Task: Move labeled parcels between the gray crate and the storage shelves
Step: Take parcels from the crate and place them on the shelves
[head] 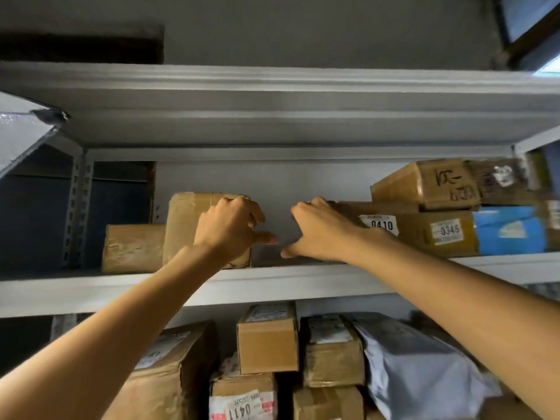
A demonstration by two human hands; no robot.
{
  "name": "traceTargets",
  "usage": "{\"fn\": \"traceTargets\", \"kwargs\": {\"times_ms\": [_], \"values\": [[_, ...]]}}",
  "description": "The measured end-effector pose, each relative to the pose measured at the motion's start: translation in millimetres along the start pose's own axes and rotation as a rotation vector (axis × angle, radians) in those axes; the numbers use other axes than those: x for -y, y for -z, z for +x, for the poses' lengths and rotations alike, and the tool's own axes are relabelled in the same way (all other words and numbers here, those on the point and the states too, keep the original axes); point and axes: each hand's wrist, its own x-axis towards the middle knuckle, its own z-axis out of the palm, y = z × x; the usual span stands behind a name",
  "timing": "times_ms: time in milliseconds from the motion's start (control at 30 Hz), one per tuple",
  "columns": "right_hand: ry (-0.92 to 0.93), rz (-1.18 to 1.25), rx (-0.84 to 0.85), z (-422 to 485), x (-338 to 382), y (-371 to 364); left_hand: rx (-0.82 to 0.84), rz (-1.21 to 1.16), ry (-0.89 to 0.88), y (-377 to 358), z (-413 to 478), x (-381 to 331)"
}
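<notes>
left hand (229, 229) gripping brown parcel (185, 228) top corner, right hand (321, 230) gripping 0410 parcel (382, 224) end, both parcels on shelf (272, 277)

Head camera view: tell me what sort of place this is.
Probably a parcel storeroom or courier depot. Gray metal shelves hold taped cardboard parcels, several carry numbered labels such as the 0410 sticker and the 0346 sticker, and a gray mailer bag lies on the lower shelf.
</notes>
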Motion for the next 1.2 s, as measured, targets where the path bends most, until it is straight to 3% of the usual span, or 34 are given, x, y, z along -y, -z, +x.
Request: {"fn": "traceTargets", "kwargs": {"times_ms": [233, 500, 867, 1100, 1200], "values": [[-0.077, -0.246, 0.019, -52, -70, 31, 0.129, -0.083, -0.079, -33, 15, -54], [-0.232, -0.286, 0.051, -77, -127, 33, 0.224, -0.16, -0.032, -45, 19, -88], [-0.146, 0.192, -0.117, -66, -163, 5, 0.246, -0.435, 0.221, -46, 32, -127], [-0.191, 0.277, -0.156, -68, -158, -7, 0.202, -0.681, 0.28, -47, 20, -128], [-0.168, 0.291, -0.213, -73, -149, -4, 0.161, -0.65, 0.26, -41, 13, -123]]}}
